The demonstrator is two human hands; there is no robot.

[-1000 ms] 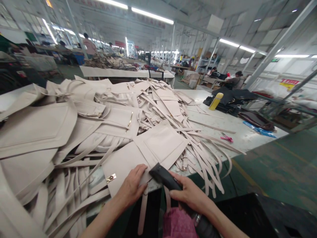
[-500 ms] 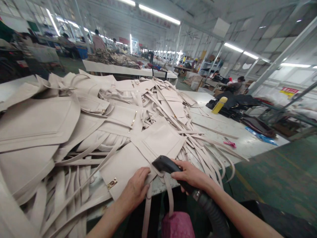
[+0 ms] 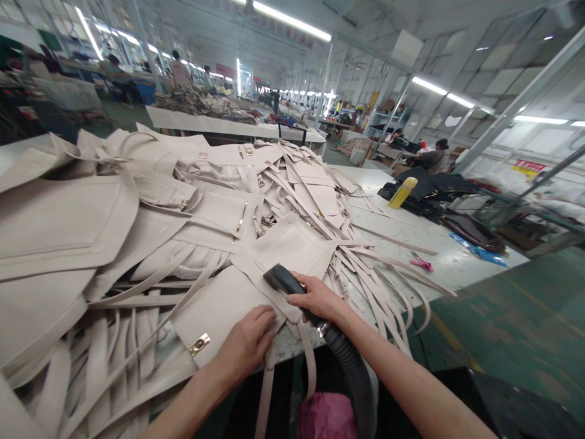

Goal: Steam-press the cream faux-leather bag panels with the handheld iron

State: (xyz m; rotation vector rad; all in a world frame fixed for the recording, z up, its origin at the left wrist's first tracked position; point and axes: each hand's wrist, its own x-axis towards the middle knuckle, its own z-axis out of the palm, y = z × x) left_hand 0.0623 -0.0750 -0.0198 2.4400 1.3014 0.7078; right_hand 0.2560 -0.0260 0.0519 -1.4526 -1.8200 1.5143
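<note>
My right hand is wrapped round a black hand-held nozzle with a ribbed hose running down toward my lap. The nozzle's flat head is over the near part of a beige bag; whether it touches the surface I cannot tell. At the bag's near edge, my left hand grips with curled fingers, its thumb toward the table edge. A gold clasp shows on the bag left of that hand. From the near edge a beige strap hangs down.
Beige bags and loose straps are heaped across the white table. Toward the right lie pink-handled scissors, a yellow cylinder and dark bags. Several people are in the background.
My right hand has moved the nozzle up and left, farther over the bag. My left hand stays at the bag's near edge. The view has shifted slightly.
</note>
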